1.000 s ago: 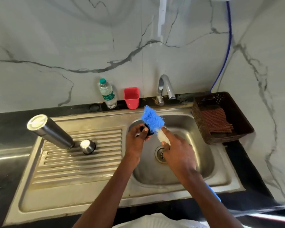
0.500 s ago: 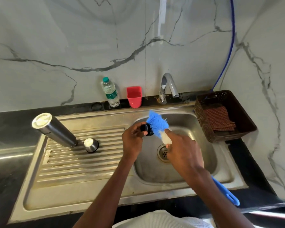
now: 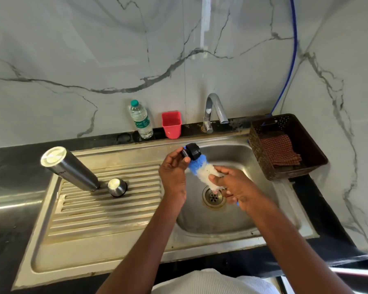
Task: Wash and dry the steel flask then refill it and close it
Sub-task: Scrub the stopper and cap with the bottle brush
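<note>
Over the sink (image 3: pixel 238 229) basin, the left hand (image 3: pixel 174 172) pinches a black stopper (image 3: pixel 191 152) with its fingers clamped on it, against the blue tip of a brush (image 3: pixel 200 169). The right hand (image 3: pixel 236 187) grips the brush's white bristles — fingers curled round them. The flask (image 3: pixel 69 169) stands upside down at the drainboard's far left corner, its cap (image 3: pixel 116 187) just beside it.

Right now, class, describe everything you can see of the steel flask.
The steel flask is a tall, slim cylinder of brushed metal with faint lettering on its side. It stands upside down on the ribbed draining board, its flat base up, and seems to lean left. Its steel cup sits close beside its lower end. No hand touches it.
</note>
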A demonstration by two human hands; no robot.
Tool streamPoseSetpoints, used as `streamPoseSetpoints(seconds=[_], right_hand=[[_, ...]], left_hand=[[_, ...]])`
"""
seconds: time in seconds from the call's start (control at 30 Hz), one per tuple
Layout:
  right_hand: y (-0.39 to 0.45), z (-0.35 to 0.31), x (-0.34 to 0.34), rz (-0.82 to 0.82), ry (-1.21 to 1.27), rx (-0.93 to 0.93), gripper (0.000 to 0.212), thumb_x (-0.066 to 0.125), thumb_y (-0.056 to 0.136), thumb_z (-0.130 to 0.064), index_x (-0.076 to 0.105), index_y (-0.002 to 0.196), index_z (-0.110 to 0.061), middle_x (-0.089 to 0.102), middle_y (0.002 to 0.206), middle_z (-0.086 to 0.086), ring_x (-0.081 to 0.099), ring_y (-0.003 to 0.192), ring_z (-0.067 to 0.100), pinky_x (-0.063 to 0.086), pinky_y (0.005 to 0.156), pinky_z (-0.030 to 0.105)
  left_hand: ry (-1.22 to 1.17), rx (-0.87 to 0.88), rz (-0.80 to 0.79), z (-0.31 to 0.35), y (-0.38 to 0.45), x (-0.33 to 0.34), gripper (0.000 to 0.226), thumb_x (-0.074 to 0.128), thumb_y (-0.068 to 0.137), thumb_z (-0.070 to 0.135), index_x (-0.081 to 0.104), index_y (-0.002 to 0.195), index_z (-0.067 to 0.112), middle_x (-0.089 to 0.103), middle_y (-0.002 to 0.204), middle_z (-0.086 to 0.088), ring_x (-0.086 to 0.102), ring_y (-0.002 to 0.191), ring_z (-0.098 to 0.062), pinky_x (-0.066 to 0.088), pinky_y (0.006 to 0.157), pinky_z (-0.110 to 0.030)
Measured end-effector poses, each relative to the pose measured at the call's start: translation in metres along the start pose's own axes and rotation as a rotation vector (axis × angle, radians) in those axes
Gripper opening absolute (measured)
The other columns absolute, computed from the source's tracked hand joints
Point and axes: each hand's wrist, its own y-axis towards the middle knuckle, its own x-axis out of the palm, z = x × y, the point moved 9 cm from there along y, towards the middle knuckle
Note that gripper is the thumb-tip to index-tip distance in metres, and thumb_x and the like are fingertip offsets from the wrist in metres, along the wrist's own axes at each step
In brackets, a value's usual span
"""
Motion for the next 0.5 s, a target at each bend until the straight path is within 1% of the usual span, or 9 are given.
streamPoseSetpoints(seconds=[0.03, 0.1, 0.2, 0.27, 0.3, 0.37, 0.4, 0.43, 0.5], right_hand=[[-0.003, 0.004, 0.002, -0.016, 0.042, 0.004, 0.029, 0.07, 0.096, -0.009, 0.067, 0.118, -0.028, 0.069, 0.081, 0.012, 0.033, 0.035, 0.004, 0.021, 0.033, 0.014], [-0.007, 0.008, 0.004, -0.028, 0.085, 0.016, 0.024, 0.068, 0.097, -0.007, 0.068, 0.111, -0.027, 0.067, 0.083, 0.017, 0.03, 0.035, 0.004, 0.02, 0.032, 0.014], [-0.002, 0.013, 0.005, 0.016, 0.116, 0.045, 0.024, 0.069, 0.097, -0.008, 0.069, 0.115, -0.025, 0.067, 0.078, 0.014, 0.029, 0.037, 0.005, 0.02, 0.034, 0.015], [0.001, 0.01, -0.001, 0.106, 0.013, -0.031, 0.03, 0.073, 0.095, -0.012, 0.069, 0.121, -0.026, 0.07, 0.086, 0.007, 0.041, 0.04, 0.006, 0.029, 0.035, 0.017], [-0.001, 0.006, -0.005, 0.163, -0.108, -0.104, 0.036, 0.075, 0.093, -0.016, 0.068, 0.125, -0.03, 0.073, 0.095, 0.005, 0.052, 0.048, 0.006, 0.039, 0.04, 0.019], [-0.011, -0.004, -0.006, 0.274, -0.408, -0.266, 0.046, 0.077, 0.089, -0.025, 0.066, 0.132, -0.037, 0.073, 0.113, 0.0, 0.069, 0.083, 0.012, 0.057, 0.07, 0.027], [-0.014, -0.009, -0.005, 0.318, -0.52, -0.318, 0.049, 0.076, 0.089, -0.029, 0.064, 0.135, -0.04, 0.073, 0.118, -0.002, 0.069, 0.099, 0.017, 0.057, 0.085, 0.031], [-0.016, -0.015, -0.003, 0.352, -0.592, -0.343, 0.05, 0.074, 0.089, -0.031, 0.062, 0.136, -0.041, 0.072, 0.121, -0.003, 0.068, 0.108, 0.02, 0.054, 0.091, 0.032], [-0.018, -0.026, 0.001, 0.382, -0.672, -0.368, 0.051, 0.071, 0.09, -0.031, 0.059, 0.139, -0.042, 0.072, 0.124, -0.002, 0.067, 0.113, 0.024, 0.053, 0.094, 0.035]], left_hand=[[0.078, 0.081, 0.012, 0.01, 0.002, -0.002, 0.041, 0.069, 0.083, -0.021, 0.07, 0.12, -0.005, 0.078, 0.111, -0.013, 0.074, 0.102, -0.018, 0.059, 0.086, -0.027], [0.248, 0.261, -0.031, 0.028, -0.001, 0.001, 0.04, 0.068, 0.081, -0.022, 0.071, 0.117, -0.004, 0.077, 0.113, -0.014, 0.074, 0.104, -0.019, 0.057, 0.087, -0.023], [0.556, 0.504, -0.146, 0.037, -0.021, 0.015, 0.043, 0.073, 0.08, -0.017, 0.074, 0.115, 0.007, 0.076, 0.119, -0.004, 0.073, 0.109, -0.016, 0.057, 0.092, -0.025], [0.738, 0.649, -0.167, 0.039, -0.028, 0.015, 0.05, 0.071, 0.081, -0.013, 0.072, 0.119, 0.02, 0.072, 0.124, 0.001, 0.07, 0.114, -0.017, 0.058, 0.096, -0.031], [0.784, 0.676, -0.162, 0.042, -0.027, 0.012, 0.055, 0.069, 0.081, -0.014, 0.068, 0.12, 0.024, 0.071, 0.123, 0.001, 0.069, 0.114, -0.018, 0.057, 0.096, -0.029], [0.851, 0.701, -0.126, 0.047, -0.024, 0.004, 0.061, 0.067, 0.078, -0.02, 0.065, 0.119, 0.024, 0.072, 0.117, -0.002, 0.067, 0.107, -0.015, 0.05, 0.094, -0.014], [0.886, 0.71, -0.123, 0.047, -0.028, 0.004, 0.059, 0.068, 0.077, -0.021, 0.067, 0.118, 0.021, 0.073, 0.114, -0.002, 0.065, 0.103, -0.009, 0.045, 0.091, -0.006], [0.912, 0.691, -0.129, 0.045, -0.032, 0.006, 0.053, 0.069, 0.078, -0.02, 0.07, 0.117, 0.016, 0.073, 0.113, -0.001, 0.063, 0.099, -0.004, 0.046, 0.088, -0.003], [0.906, 0.561, -0.087, 0.032, -0.034, 0.0, 0.04, 0.072, 0.083, -0.012, 0.073, 0.114, 0.012, 0.075, 0.11, -0.001, 0.064, 0.094, -0.001, 0.053, 0.083, -0.012]])
